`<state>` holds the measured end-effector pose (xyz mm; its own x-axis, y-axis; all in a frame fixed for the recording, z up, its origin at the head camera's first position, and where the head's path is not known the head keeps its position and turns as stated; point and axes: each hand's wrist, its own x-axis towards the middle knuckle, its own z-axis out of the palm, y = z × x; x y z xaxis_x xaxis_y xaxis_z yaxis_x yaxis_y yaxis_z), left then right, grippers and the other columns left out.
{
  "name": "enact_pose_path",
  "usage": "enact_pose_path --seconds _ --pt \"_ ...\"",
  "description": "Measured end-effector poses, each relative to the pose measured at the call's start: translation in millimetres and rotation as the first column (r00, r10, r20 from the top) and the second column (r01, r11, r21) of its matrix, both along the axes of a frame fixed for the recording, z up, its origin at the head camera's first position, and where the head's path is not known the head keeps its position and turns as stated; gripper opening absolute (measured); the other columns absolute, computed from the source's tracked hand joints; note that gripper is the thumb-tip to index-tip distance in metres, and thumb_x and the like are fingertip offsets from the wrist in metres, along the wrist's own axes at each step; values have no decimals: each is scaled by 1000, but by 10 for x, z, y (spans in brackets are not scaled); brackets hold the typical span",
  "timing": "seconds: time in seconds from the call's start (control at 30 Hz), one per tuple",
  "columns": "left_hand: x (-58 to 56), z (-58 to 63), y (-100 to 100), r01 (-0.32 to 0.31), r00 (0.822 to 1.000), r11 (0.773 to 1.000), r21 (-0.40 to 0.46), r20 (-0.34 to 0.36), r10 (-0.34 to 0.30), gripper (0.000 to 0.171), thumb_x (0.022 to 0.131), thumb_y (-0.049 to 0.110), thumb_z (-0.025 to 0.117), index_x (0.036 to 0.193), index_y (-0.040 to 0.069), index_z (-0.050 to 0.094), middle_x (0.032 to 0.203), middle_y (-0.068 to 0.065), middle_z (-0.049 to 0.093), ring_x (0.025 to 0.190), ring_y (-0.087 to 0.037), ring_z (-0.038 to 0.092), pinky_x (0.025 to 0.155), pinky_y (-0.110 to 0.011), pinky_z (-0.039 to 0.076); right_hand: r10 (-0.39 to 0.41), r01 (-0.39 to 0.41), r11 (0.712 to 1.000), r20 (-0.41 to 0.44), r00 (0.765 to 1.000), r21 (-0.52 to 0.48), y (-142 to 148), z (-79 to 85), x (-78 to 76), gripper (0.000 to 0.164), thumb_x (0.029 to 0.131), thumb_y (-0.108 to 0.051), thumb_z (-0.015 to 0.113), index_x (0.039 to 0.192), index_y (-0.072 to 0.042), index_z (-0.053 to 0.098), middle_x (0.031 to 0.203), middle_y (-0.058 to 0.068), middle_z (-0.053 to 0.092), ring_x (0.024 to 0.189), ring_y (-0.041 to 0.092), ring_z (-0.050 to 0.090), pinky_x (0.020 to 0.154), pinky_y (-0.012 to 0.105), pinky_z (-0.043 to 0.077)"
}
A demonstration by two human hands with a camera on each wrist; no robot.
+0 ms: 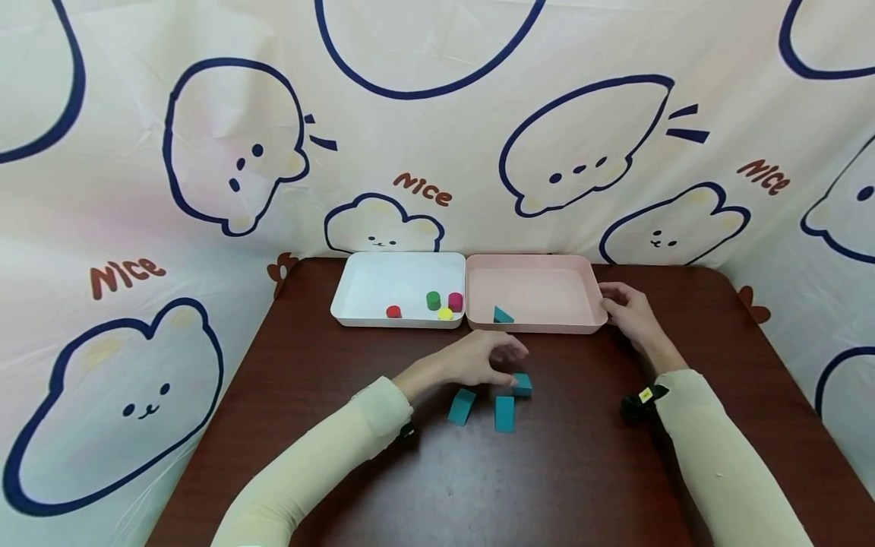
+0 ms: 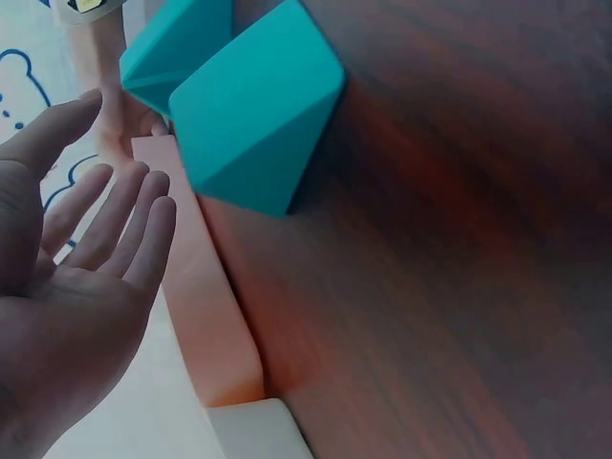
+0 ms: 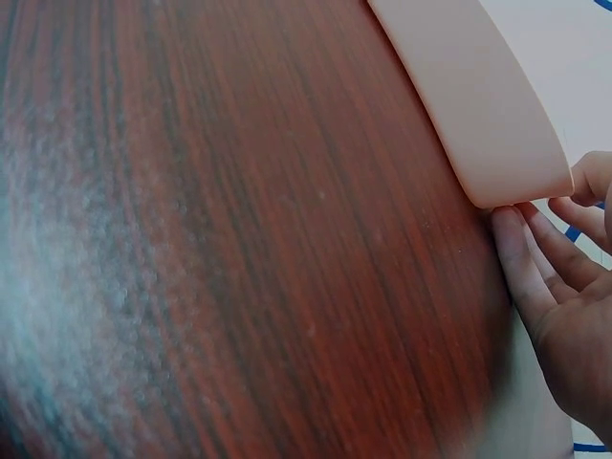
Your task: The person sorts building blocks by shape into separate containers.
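My left hand [image 1: 475, 358] hovers over the table just in front of the trays, fingers loosely spread and apart from the thumb. Its thumb tip overlaps one teal block [image 1: 522, 385] in the head view; nothing lies in the palm in the left wrist view. Two more teal blocks, one tilted [image 1: 461, 407] and one straight [image 1: 504, 415], lie nearer me. At the right end of the pink tray [image 1: 547, 329], my right hand [image 1: 632, 315] holds the tray's side, thumb at the outer wall and a finger bent at the rim. Inside that tray sits a teal triangular block [image 1: 503, 315].
A white tray [image 1: 362, 273] stands against the pink one on its left. It holds a red piece [image 1: 393, 311], a green cylinder [image 1: 434, 301], a yellow piece [image 1: 446, 314] and a magenta cylinder [image 1: 455, 301]. A printed curtain [image 1: 465, 152] hangs behind the brown table [image 1: 478, 494].
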<state>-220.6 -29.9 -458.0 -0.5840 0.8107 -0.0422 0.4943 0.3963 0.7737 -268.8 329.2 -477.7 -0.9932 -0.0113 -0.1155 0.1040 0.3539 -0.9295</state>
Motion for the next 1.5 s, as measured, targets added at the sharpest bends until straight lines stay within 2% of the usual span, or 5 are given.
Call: enact_pose_path --seconds 0.13,0.5,0.7,1.17,1.5 --pt "12 -47 7 11 1000 1000 10 22 -11 53 95 20 83 142 4 63 136 -9 69 123 -22 64 106 -28 54 -2 2 1000 -3 1000 5 -33 48 39 49 108 -6 51 154 10 44 148 32 47 104 16 62 77 20 59" --pt "11 -179 50 27 999 1000 0 45 -27 50 95 20 83 139 6 65 133 -6 69 120 -17 65 103 -24 54 -21 22 999 -30 999 32 111 -298 -132 49 111 -19 51 156 1 46 150 25 49 101 8 60 78 15 57" --pt "33 -206 71 25 999 1000 -5 42 -25 46 95 20 83 137 7 67 131 -5 69 120 -16 65 101 -21 54 -29 30 999 -34 999 39 101 -295 -128 46 111 -18 51 154 -2 48 148 23 51 103 13 60 78 16 58" --pt "24 -219 84 18 999 1000 -15 39 -17 41 96 15 81 134 5 68 131 -6 70 121 -16 65 101 -20 54 -21 22 999 -40 999 25 113 -286 -113 47 112 -19 51 155 0 47 149 24 50 100 8 61 78 17 58" --pt "6 -266 90 7 999 1000 -12 34 -6 36 97 14 80 131 8 70 127 -3 71 117 -12 66 99 -19 54 -20 22 999 -45 999 45 122 -300 -121 46 112 -18 51 154 -1 48 148 24 51 102 11 60 78 17 58"
